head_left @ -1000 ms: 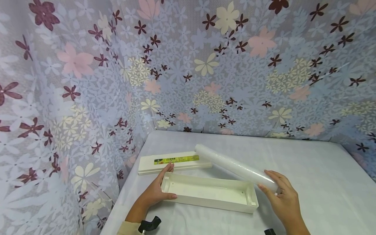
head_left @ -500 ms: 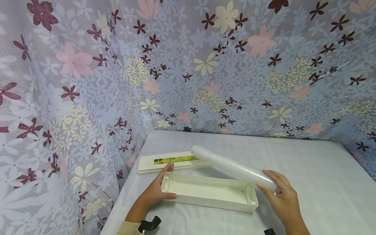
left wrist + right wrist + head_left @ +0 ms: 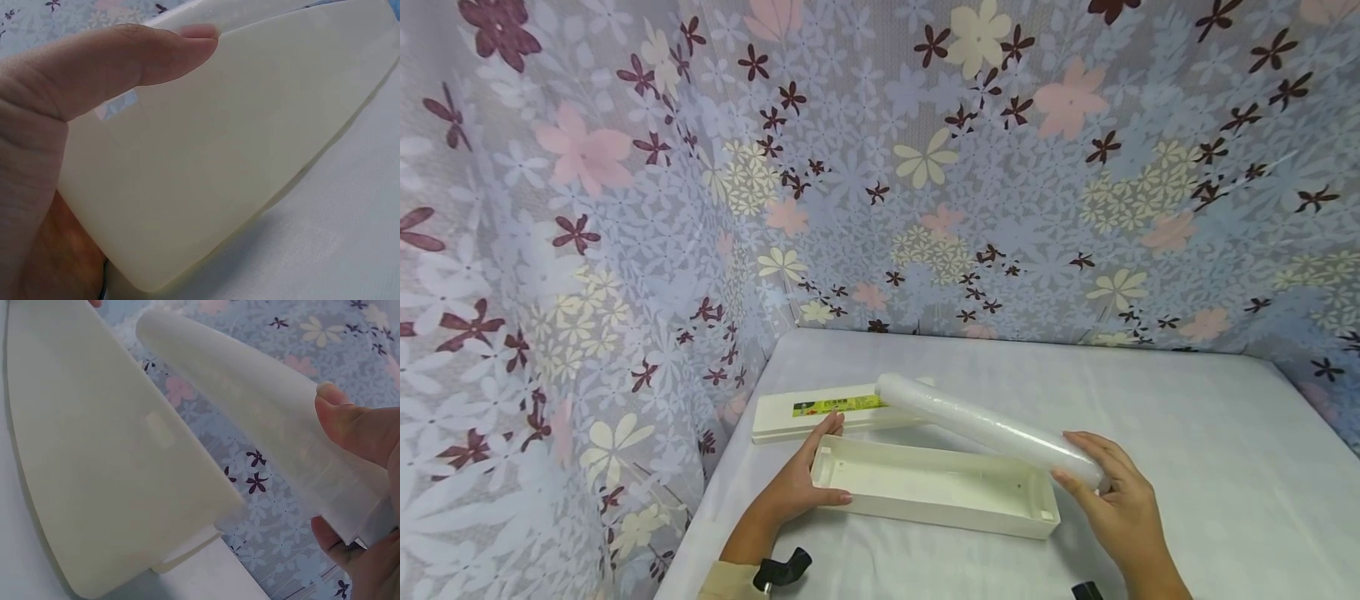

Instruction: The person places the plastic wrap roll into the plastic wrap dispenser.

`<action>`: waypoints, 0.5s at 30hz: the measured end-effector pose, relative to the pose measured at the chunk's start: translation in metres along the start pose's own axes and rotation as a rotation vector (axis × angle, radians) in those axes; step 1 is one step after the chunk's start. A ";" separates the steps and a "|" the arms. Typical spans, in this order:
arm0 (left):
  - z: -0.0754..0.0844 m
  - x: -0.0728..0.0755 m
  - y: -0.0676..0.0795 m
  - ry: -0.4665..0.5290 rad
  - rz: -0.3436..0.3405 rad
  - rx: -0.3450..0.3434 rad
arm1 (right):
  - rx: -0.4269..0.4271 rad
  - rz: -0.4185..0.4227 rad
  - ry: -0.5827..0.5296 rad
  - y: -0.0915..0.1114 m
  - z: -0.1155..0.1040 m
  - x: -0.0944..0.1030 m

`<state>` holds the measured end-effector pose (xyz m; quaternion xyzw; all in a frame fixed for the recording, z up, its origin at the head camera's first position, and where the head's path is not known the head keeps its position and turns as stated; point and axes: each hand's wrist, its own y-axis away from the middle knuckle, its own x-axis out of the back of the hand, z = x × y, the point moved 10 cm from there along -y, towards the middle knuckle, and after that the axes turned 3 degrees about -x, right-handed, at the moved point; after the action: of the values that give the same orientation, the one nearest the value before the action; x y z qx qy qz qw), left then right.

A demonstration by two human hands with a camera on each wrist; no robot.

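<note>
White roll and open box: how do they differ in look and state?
The roll is round and whitish, whereas the box is straight-sided and cream. The roll is held near one end by the right hand; the box sits on the table, gripped at one end by the left hand. Both are long and narrow.

Glare streaks the white roll [image 3: 981, 423] (wrist views look dimmer)

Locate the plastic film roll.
In the head view, right of centre, the plastic film roll slants beyond the open box, one end in the right hand.
</note>
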<state>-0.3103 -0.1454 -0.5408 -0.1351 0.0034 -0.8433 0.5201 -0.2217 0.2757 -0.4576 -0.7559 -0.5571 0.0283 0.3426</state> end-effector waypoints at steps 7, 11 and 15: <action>0.001 0.000 0.000 0.001 0.001 -0.016 | 0.051 -0.043 -0.095 0.000 -0.008 -0.005; 0.003 -0.001 0.000 0.005 -0.001 -0.018 | 0.052 -0.078 -0.116 0.000 -0.010 -0.009; 0.003 -0.001 0.000 0.013 -0.004 -0.009 | 0.026 -0.104 -0.103 0.002 -0.008 -0.013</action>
<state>-0.3088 -0.1439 -0.5385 -0.1319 0.0104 -0.8451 0.5180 -0.2214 0.2606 -0.4566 -0.7191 -0.6119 0.0565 0.3244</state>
